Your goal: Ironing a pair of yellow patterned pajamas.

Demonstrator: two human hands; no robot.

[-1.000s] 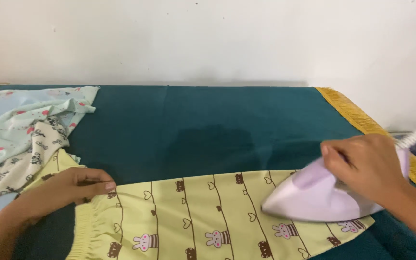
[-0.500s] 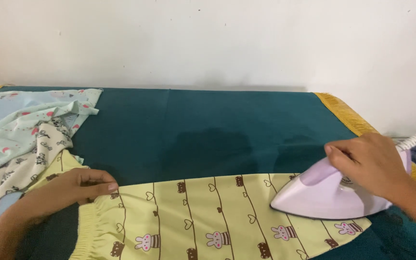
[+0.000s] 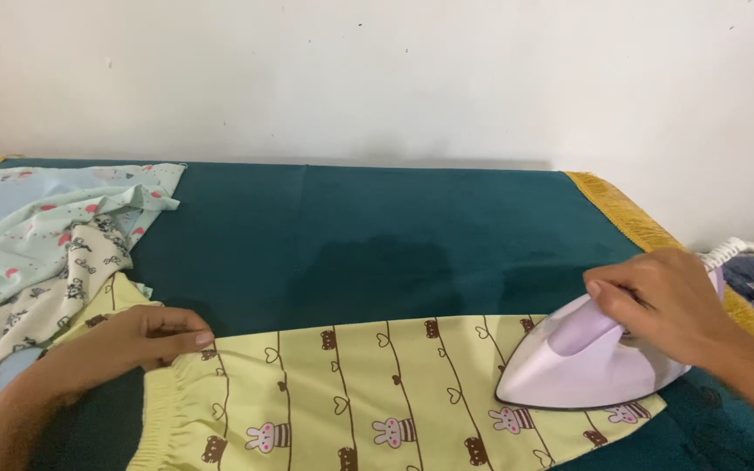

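Note:
A pale yellow garment (image 3: 368, 384) with brown stripes and small rabbit prints lies flat on a dark teal cloth (image 3: 377, 235). My right hand (image 3: 665, 301) grips the handle of a lilac and white iron (image 3: 569, 371), which rests on the garment's right end. My left hand (image 3: 124, 340) lies flat with fingers together, pressing the gathered waistband at the garment's left end.
A heap of printed clothes (image 3: 45, 244) in light blue, mint and cream sits at the left. A yellow fringed border (image 3: 621, 209) runs along the cloth's right edge. The iron's white cord (image 3: 748, 253) trails off to the right. A white wall stands behind.
The iron has slid a little to the right along the garment with my right hand on it. My left hand has stayed on the waistband.

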